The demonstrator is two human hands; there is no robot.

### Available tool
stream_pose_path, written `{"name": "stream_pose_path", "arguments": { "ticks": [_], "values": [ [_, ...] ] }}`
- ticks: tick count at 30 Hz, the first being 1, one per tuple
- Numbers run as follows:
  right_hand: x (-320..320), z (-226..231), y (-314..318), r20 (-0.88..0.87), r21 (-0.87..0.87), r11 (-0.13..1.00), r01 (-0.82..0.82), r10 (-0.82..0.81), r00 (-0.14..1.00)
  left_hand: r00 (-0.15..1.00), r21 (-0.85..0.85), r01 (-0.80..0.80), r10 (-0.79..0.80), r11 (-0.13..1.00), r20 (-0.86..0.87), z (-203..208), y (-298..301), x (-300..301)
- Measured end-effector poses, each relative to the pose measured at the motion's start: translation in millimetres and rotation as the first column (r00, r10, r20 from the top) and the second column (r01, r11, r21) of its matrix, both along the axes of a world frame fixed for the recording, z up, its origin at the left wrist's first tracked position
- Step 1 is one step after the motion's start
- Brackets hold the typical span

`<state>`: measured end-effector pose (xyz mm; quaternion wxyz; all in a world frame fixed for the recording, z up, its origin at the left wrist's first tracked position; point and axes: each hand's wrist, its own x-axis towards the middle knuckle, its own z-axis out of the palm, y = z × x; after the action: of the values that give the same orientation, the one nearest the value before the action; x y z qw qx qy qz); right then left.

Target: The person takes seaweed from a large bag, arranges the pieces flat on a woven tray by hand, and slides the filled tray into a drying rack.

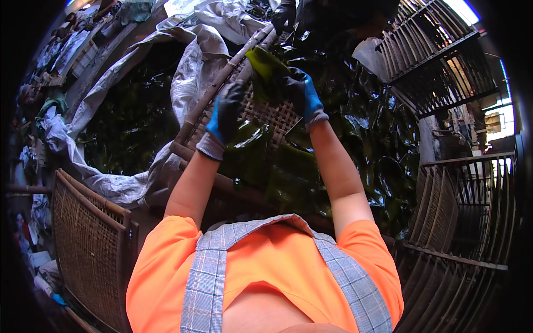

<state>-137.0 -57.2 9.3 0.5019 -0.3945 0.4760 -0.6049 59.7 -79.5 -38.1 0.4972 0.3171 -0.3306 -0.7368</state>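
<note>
A green, glossy sheet of kelp [267, 65] hangs between my hands over a woven bamboo tray [276, 115]. My right hand [302, 93], in a blue and black glove, is closed on the sheet's right side. My left hand [226, 111], gloved alike, is to the left above the tray, close to its bamboo frame. Its dark fingers look curled, and whatever they hold is hidden. More wet kelp [250, 139] lies flat on the near part of the tray, below my hands.
A white sack-lined container [89, 177] of dark kelp stands at left. More kelp [366, 144] is heaped at right. Woven trays [91, 244] lean at lower left; slatted racks [461, 211] line the right. Across from me, another person's gloved hand [284, 15] is by the tray's far end.
</note>
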Motion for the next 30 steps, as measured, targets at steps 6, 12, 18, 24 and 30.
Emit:
{"name": "stream_pose_path", "arguments": {
  "ticks": [6, 12, 18, 24, 30],
  "values": [
    [68.4, 1.2, 48.0, -0.759, -0.352, 0.924, -0.148, -0.19, 0.622, 0.776, 0.091, 0.417, -0.302, 0.904, -0.554, 27.5, 24.7, -1.3],
    [62.4, 7.0, 64.9, -0.398, -0.365, 0.879, 0.306, -0.444, 0.802, 0.892, -0.501, 0.434, -0.435, 0.748, 0.123, 4.5, 26.4, 6.2],
    [43.4, -2.6, 103.4, 0.786, -0.058, 0.988, -0.146, 0.135, 0.603, 0.758, 0.016, 0.549, -0.49, 0.835, -0.43, 11.6, 36.8, 10.1],
    [3.9, 9.3, 114.5, 0.386, -0.329, 0.929, -0.17, 0.296, 0.874, 0.868, -0.443, 0.462, -0.494, 0.768, 0.049, -2.5, 9.7, 17.7],
    [5.5, -1.4, 90.0, 0.041, -0.259, 0.927, -0.271, 0.291, 0.956, 0.911, -0.405, 0.395, -0.41, 0.825, 0.054, -9.4, 21.7, -3.1]
  ]
}}
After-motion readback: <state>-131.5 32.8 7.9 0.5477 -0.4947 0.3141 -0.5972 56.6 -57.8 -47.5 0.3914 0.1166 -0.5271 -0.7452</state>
